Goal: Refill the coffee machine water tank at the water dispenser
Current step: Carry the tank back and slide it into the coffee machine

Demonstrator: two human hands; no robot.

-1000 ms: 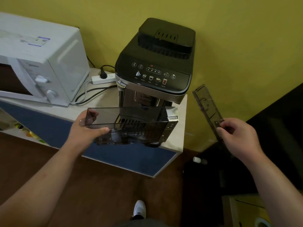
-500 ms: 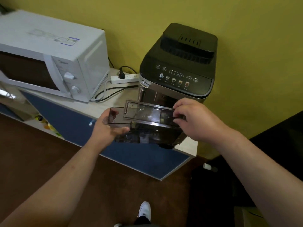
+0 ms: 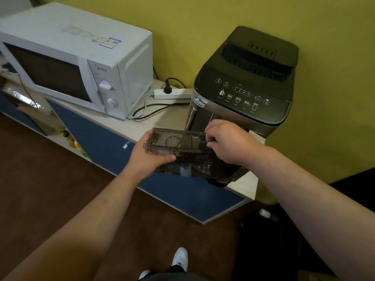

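At centre frame the left hand (image 3: 149,157) grips the smoky water tank (image 3: 182,157) by its left end. The right hand (image 3: 227,142) pinches the tank lid (image 3: 176,140) flat on top, at the counter's (image 3: 125,126) front edge, just before the coffee machine (image 3: 247,82); bare brown floor (image 3: 50,179) lies open at lower left.

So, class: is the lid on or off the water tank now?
On. The lid lies flat across the water tank top, right hand at its end.
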